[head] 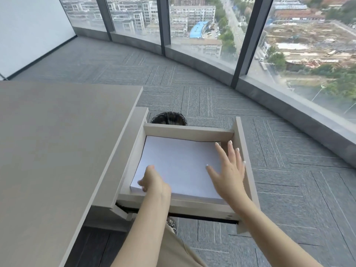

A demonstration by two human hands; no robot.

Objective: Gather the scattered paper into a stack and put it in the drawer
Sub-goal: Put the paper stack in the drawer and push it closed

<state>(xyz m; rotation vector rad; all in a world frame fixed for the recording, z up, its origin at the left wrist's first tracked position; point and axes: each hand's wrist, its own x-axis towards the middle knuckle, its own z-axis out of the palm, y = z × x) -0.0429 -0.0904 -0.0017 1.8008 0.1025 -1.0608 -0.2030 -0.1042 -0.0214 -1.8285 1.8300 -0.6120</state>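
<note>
Drawer (245,151) pulled out to the right of the desk top (57,141), paper stack (177,160) lying inside, closer to the drawer's left wall. Left hand (154,182) grips the stack's near-left corner, right hand (229,170) over its right edge. Dark round object (169,118) on the carpet (289,189) behind the drawer; windows (192,26) beyond.

grey carpet (192,83) | curved window wall (202,29) | beige desk (57,141) | daylight

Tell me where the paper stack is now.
Head view, centre: the paper stack lies in the open drawer right of the desk, left hand gripping its near-left corner, right hand spread over its right side.
</note>
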